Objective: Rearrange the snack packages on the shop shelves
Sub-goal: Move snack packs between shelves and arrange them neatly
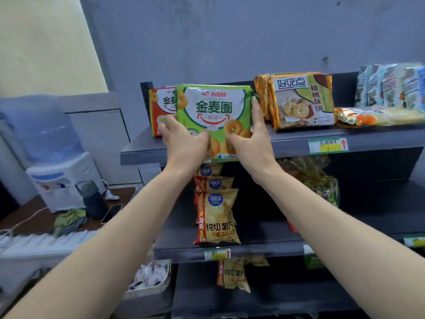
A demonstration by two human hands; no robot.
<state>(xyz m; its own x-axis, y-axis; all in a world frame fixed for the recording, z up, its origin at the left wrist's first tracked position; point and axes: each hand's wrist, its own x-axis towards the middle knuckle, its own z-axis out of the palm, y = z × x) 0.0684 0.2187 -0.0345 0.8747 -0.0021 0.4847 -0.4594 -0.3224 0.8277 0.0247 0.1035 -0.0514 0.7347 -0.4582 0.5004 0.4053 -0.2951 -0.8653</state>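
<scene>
green pack (213, 111) upright, print facing me, near-square so I can't call long axis | left hand (184, 141) grips lower-left edge | right hand (251, 141) grips right edge

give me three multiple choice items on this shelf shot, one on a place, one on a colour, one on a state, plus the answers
1. Where is the red pack relative to the green pack?
A. behind it, to its left, on the top shelf
B. on the middle shelf
C. on the water dispenser

2. What colour is the arrow on the top shelf's price tag?
A. blue
B. red
C. black

3. How is the green pack held?
A. by the left hand alone
B. untouched, lying flat
C. upright between both hands

Answers:
1 A, the red pack peeks out behind the green one's left edge.
2 B, a red arrow points up at the tag's right end.
3 C, the left hand and right hand grip its two sides.
</scene>
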